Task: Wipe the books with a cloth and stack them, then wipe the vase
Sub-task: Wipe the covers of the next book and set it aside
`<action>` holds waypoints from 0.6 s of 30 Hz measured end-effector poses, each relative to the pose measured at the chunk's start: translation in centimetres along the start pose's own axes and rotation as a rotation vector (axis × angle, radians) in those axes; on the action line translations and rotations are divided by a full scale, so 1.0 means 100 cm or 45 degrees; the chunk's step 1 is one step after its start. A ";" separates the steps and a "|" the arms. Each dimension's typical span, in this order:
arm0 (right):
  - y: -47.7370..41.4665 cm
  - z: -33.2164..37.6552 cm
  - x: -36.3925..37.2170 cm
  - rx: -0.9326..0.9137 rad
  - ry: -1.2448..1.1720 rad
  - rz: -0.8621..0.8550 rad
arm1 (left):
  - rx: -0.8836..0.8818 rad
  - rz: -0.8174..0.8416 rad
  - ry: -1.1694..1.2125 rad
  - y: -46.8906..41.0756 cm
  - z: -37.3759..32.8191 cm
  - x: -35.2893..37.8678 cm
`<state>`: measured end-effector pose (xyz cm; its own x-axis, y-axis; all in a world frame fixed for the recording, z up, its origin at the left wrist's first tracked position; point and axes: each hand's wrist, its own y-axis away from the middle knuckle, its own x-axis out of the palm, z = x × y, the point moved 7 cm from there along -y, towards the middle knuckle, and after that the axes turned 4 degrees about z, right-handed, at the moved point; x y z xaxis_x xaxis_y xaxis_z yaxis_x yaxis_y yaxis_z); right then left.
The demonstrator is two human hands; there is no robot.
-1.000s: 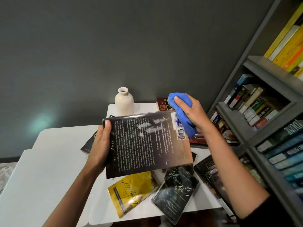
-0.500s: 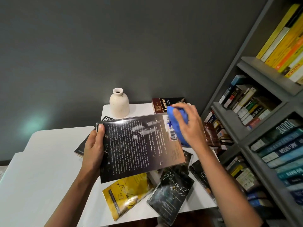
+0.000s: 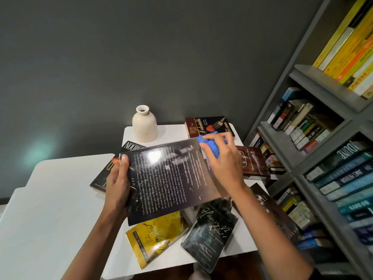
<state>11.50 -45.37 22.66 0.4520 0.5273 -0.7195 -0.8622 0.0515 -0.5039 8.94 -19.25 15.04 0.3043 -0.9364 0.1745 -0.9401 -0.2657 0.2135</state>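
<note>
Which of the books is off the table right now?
The dark book with white back-cover text, held by the left hand; the others lie flat on the table.

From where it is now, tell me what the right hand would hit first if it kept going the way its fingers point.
The right hand points up-left along the held book; past the book's edge, probably the vase, though depth is unclear.

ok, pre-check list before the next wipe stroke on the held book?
1. Left hand grips the dark book at its left edge: ok.
2. Right hand holds the blue cloth: ok.
3. Cloth on the cover's top right corner: ok.
4. Stroke path across the cover is free: ok.
5. Cover clean: cannot tell, glare.
6. Vase upright, apart from the hands: ok.
</note>
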 end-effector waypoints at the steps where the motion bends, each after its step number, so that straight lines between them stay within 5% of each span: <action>1: 0.002 0.011 0.004 -0.050 -0.007 -0.005 | -0.005 0.000 0.002 0.001 0.000 0.002; 5: 0.047 0.035 0.025 -0.301 -0.104 0.203 | 0.037 -0.012 -0.009 0.000 -0.005 -0.002; 12: 0.002 0.003 0.000 0.000 -0.020 -0.077 | -0.014 -0.012 0.039 -0.002 0.002 -0.004; 18: 0.055 0.041 0.027 -0.360 -0.162 0.208 | 0.035 -0.052 0.029 -0.008 -0.007 -0.006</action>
<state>7.05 -40.16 19.96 0.2656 0.6113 -0.7454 -0.8156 -0.2698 -0.5119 9.57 -18.29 15.40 0.3458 -0.9193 0.1882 -0.9305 -0.3101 0.1947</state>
